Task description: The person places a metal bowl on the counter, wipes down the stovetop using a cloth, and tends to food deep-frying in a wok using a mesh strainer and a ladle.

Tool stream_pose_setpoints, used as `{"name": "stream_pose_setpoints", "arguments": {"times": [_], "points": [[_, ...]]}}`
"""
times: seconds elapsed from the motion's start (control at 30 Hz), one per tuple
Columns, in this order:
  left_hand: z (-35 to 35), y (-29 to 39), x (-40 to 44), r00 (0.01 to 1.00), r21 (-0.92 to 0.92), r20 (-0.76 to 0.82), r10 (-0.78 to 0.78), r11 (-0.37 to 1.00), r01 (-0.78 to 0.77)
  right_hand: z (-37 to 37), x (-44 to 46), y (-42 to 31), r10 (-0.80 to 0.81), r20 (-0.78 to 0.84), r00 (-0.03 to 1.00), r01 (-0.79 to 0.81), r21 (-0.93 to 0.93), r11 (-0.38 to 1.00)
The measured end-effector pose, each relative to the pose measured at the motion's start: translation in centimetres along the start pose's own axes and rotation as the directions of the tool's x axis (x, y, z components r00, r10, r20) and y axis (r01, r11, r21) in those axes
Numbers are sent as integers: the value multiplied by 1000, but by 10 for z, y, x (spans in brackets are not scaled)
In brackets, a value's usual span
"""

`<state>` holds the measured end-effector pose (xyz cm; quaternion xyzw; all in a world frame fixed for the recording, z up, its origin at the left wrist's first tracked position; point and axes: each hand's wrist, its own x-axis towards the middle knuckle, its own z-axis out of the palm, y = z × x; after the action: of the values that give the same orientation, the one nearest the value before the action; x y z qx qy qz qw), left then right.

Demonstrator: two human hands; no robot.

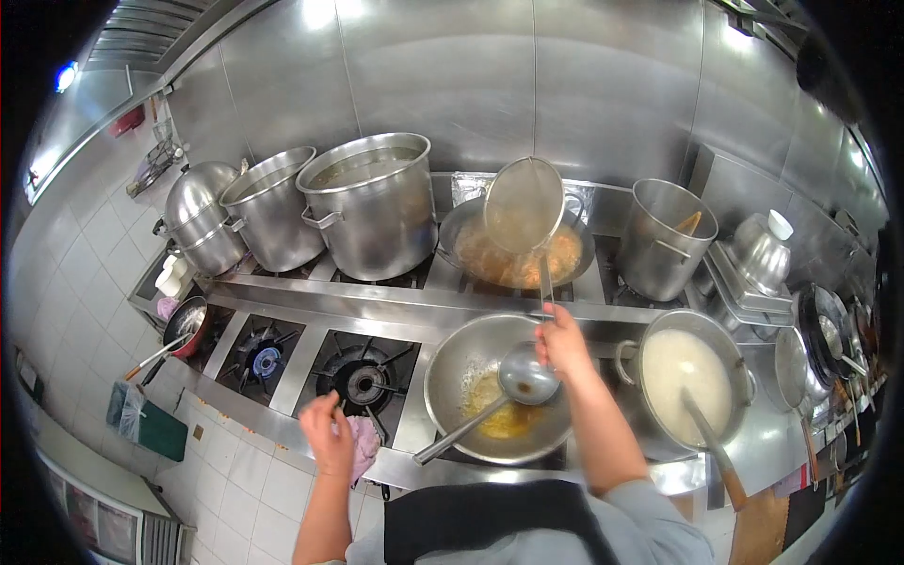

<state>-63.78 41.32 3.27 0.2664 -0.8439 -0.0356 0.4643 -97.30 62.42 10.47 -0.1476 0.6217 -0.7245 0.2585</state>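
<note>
Hovering the left hand (325, 426) at ten o'clock, fingers curling into a narrow grip, beside a pink cloth (364, 450) hanging near the front edge of the steel table (311, 411); cannot tell if touching it. Just beyond, showing a bare black burner (365, 381).

At twelve o'clock, resting a ladle (527, 373) in the front wok (447, 377) with yellow liquid, its handle crossing the rim toward seven. At two o'clock, standing a pot of white liquid (686, 377) with a wooden-ended utensil (711, 447) leaning inside.

Near twelve, above the front wok's far side, closing the right hand (562, 344) in a narrow grip on the handle of a mesh strainer (524, 204), tilting the round mesh over the rear wok (570, 250) of bubbling brownish liquid.

Farther back, standing a large pot (372, 212) at eleven and a tall pot (659, 250) at one.
</note>
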Motion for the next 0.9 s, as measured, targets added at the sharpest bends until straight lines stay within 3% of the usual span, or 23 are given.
{"name": "stream_pose_setpoints", "arguments": {"times": [0.07,0.1,0.13,0.17,0.2,0.23,0.27,0.3,0.53,0.9], "points": [[-46,22,70,964,22,-167,208,978,-207,4,-2,-3,11,1,1000,-11,-3,1000],[-76,39,100,964,-93,-228,135,983,-160,7,-2,-3,10,3,1000,-10,-1,1000],[-115,67,132,920,-45,-312,237,964,-263,8,-2,-2,9,5,1000,-9,2,1000],[-144,68,145,899,-193,-382,213,933,-303,8,2,5,10,5,1000,-10,15,1000],[-167,71,165,756,-281,-583,297,799,-531,9,1,8,21,-2,1000,-21,6,1000],[-199,86,187,651,-358,-641,408,591,-723,11,0,10,29,4,1000,-29,12,1000],[-224,62,200,489,-278,-741,460,452,-848,13,-1,11,36,11,999,-36,17,999],[-240,64,203,443,-261,-760,476,401,-878,14,-2,12,39,6,999,-39,-9,999],[-281,77,183,501,-268,-729,467,479,-836,14,-4,23,52,-4,999,-52,11,999],[-263,68,171,578,-277,-685,443,576,-769,10,-6,13,-6,7,1000,6,-45,999]]}}
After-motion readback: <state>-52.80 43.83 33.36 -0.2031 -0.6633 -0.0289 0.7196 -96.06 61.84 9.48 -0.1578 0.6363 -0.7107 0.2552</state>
